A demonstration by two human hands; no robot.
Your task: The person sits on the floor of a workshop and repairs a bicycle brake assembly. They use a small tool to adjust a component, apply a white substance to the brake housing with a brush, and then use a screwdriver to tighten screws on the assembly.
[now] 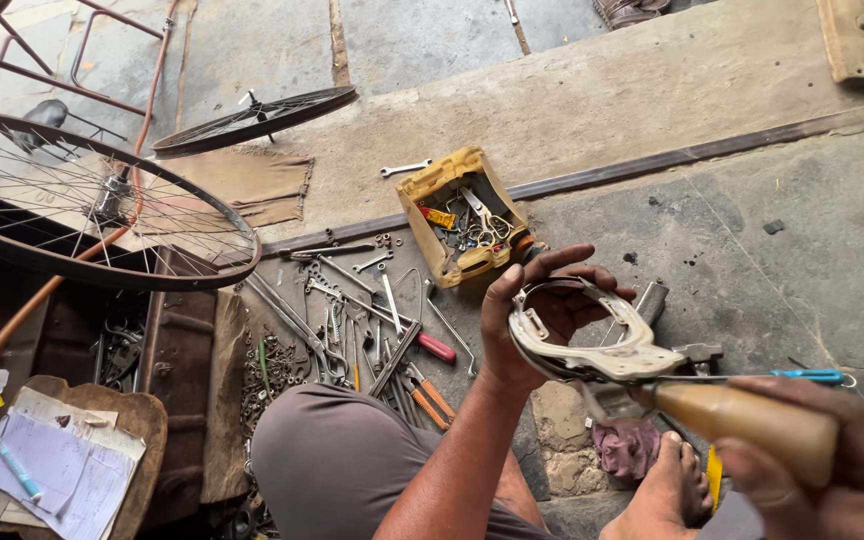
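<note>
Both hands full: left hand (542, 315) grips curved metal bracket (592, 335), right hand (832, 465) wooden-handled tool (742, 420); a slip could jab the left palm

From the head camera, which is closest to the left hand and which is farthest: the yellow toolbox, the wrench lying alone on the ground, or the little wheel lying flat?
Measured from the left hand:
1. Yellow toolbox, just up and left of it, nearly touching.
2. Lone wrench, on the ground beyond the toolbox's far end.
3. Small wheel, lying flat, farther up and left.
</note>
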